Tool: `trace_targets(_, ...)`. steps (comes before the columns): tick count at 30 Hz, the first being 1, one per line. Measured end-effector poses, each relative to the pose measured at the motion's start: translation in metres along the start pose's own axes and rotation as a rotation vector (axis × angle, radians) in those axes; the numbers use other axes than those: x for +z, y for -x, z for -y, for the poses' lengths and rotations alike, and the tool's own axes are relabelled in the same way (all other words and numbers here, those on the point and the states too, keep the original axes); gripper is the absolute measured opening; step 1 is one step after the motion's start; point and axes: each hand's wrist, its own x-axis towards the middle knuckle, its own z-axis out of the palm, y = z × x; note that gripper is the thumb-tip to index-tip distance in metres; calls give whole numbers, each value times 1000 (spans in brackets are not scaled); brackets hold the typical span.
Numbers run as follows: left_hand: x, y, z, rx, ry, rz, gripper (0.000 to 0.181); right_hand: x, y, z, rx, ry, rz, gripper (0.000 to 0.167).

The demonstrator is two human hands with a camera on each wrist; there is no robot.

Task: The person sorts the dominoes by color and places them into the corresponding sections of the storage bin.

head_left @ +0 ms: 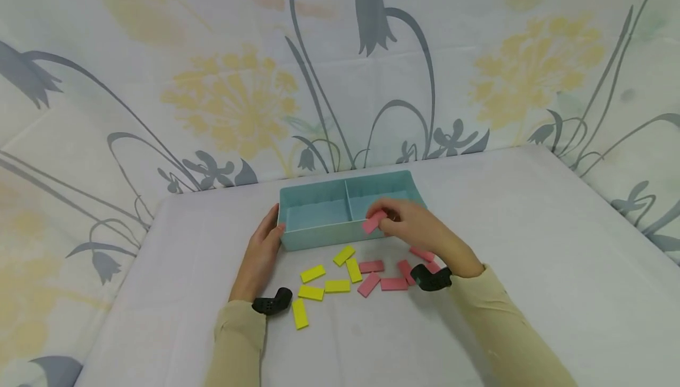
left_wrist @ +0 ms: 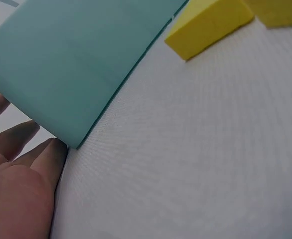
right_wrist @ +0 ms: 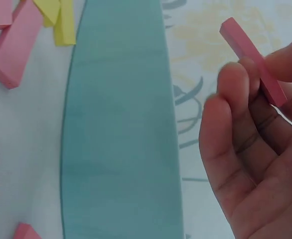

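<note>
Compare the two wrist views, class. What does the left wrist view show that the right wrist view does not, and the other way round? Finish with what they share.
Only the left wrist view shows the person's left grip, its fingers at one end of the blue-green box.

Only the right wrist view shows the right grip, pinching a pink block, and several loose pink blocks.

Both show an outer wall of the box, some yellow blocks and the white cloth.

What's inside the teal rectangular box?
Inside the teal rectangular box, only a divider and parts of both floors show. The near wall hides their front edges; the right hand, pinching a pink rectangular block, covers part of the right compartment.
</note>
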Motion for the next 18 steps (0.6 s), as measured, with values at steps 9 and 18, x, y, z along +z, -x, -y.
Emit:
trace_targets(9, 0, 6, -7, 33, 28, 24, 51, -6, -7, -10, 32, -44, -118, 25)
trace_targets(18, 1, 8, -12, 29, 103, 57, 51, -4, -11, -30, -9, -183, -213, 19)
